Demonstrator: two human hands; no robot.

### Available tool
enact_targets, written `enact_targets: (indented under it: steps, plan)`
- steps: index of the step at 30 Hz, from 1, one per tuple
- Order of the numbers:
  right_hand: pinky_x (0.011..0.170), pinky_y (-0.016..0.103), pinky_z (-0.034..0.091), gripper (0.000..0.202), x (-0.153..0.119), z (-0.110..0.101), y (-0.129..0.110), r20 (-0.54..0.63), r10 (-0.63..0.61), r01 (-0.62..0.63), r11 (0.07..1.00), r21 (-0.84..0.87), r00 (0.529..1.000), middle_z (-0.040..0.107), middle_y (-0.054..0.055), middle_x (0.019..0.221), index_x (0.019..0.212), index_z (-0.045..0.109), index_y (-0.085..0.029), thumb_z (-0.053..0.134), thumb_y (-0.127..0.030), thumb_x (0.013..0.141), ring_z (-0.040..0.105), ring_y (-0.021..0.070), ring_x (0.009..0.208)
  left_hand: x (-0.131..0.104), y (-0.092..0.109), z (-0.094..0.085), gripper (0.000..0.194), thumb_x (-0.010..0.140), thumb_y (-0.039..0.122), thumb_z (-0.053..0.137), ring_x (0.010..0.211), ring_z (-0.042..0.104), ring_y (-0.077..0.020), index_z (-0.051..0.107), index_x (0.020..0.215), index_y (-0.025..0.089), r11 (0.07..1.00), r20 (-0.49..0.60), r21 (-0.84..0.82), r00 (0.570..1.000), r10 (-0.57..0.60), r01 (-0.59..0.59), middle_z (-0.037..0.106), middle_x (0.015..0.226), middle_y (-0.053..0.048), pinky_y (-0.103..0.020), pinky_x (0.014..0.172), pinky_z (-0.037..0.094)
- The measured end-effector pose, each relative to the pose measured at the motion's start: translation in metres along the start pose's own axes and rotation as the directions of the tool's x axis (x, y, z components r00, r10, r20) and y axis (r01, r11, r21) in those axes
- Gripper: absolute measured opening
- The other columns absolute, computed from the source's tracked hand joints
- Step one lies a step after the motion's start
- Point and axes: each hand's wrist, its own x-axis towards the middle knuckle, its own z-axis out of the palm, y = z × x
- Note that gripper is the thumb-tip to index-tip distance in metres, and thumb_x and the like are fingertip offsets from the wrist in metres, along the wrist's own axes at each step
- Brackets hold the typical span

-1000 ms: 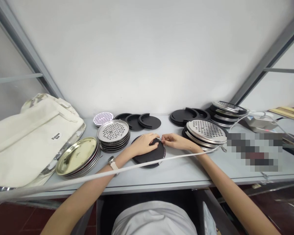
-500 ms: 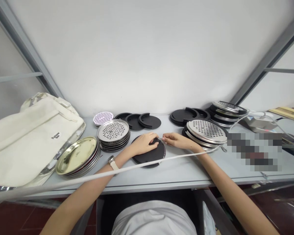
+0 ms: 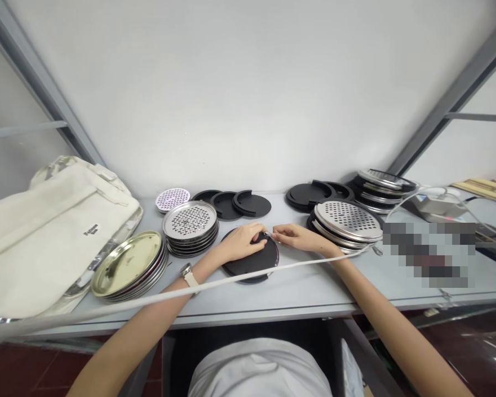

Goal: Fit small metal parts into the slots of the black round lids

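Observation:
A flat black disc [image 3: 252, 263] lies on the grey table in front of me, a thin shiny line along its right rim. My left hand [image 3: 244, 241] presses over its upper part, thumb and fingers gripping near the far right edge. Beside it, my right hand [image 3: 295, 237] pinches a small shiny metal piece [image 3: 268, 234] at that edge; it looks like a thin ring or wire loop, too small to make out. Left of the disc stands a stack of perforated metal discs [image 3: 191, 221]. Another perforated stack [image 3: 348, 219] is just behind my right wrist.
Black round parts [image 3: 252, 205] lie along the wall, with more [image 3: 312, 196] to the right. Gold-topped round plates [image 3: 128, 263] and a cream bag [image 3: 53, 237] occupy the left. A white cord [image 3: 215, 283] crosses in front of my forearms. Metal posts [image 3: 434, 105] flank the table.
Both hands stay at the black disc's far right edge with only slight finger movement. The whole view has shifted a little.

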Motion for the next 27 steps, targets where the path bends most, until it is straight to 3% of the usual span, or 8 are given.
enact_targets:
  steps: [4, 16, 27]
  plan:
    - [0.052, 0.023, 0.026, 0.042, 0.0007, 0.0009, 0.0016, 0.012, -0.002, 0.002, 1.000, 0.000, 1.000, 0.033, -0.004, 0.062, 0.068, 0.043, -0.018, 0.038, -0.055, 0.087, 0.030, 0.0094, 0.056, 0.0010, -0.0015, -0.0003, 0.013, 0.084, 0.029, 0.050, 0.063, 0.043, -0.0117, 0.051, 0.081, 0.017, 0.999, 0.002, -0.037, 1.000, -0.008, 0.008, 0.046, 0.072, 0.002, -0.023, 0.059, 0.034]
    - [0.053, 0.024, 0.029, 0.043, 0.0007, 0.0028, 0.0012, 0.028, 0.003, -0.002, 1.000, -0.020, 1.000, 0.041, -0.002, 0.063, 0.074, 0.052, -0.016, 0.039, -0.055, 0.086, 0.035, 0.0108, 0.058, 0.0006, -0.0011, -0.0006, 0.027, 0.085, 0.030, 0.050, 0.066, 0.048, -0.0141, 0.058, 0.110, 0.021, 0.999, 0.015, -0.052, 1.000, -0.002, 0.002, 0.050, 0.073, 0.000, -0.024, 0.062, 0.038]
    - [0.053, 0.025, 0.029, 0.045, 0.0009, 0.0032, 0.0005, 0.030, 0.015, -0.013, 0.998, -0.057, 0.999, 0.043, -0.002, 0.060, 0.071, 0.053, -0.016, 0.038, -0.056, 0.086, 0.036, 0.0109, 0.055, 0.0001, -0.0016, 0.0001, 0.040, 0.086, 0.028, 0.048, 0.070, 0.050, -0.0152, 0.048, 0.125, 0.021, 0.999, 0.028, -0.033, 1.000, -0.007, 0.007, 0.050, 0.075, 0.000, -0.026, 0.066, 0.040]
